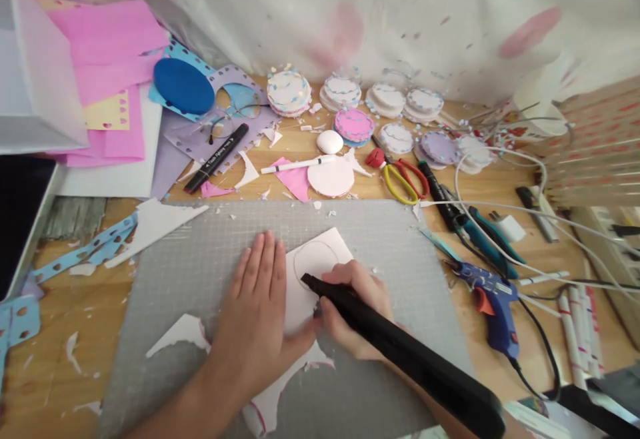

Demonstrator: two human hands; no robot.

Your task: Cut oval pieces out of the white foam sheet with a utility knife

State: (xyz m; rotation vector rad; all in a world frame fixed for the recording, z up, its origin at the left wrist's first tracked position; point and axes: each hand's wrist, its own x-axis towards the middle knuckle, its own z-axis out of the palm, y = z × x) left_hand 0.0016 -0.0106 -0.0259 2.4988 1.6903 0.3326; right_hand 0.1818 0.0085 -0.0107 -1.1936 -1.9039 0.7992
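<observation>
My left hand (257,306) lies flat with fingers stretched out, pressing down a white sheet (313,272) on the grey cutting mat (200,272). A thin circle outline (316,262) is drawn or cut on that sheet. My right hand (353,309) is wrapped around a long black tool (400,352), whose tip touches the sheet at the circle's lower left edge. White offcuts (183,332) lie on the mat near my left wrist.
Behind the mat lie a black marker (216,158), a white pen (297,165), a pink paper disc (331,178), red-and-yellow scissors (400,176) and stacks of decorated discs (289,91). A blue glue gun (493,296) with cables lies right. Pink and purple paper (107,59) sits left.
</observation>
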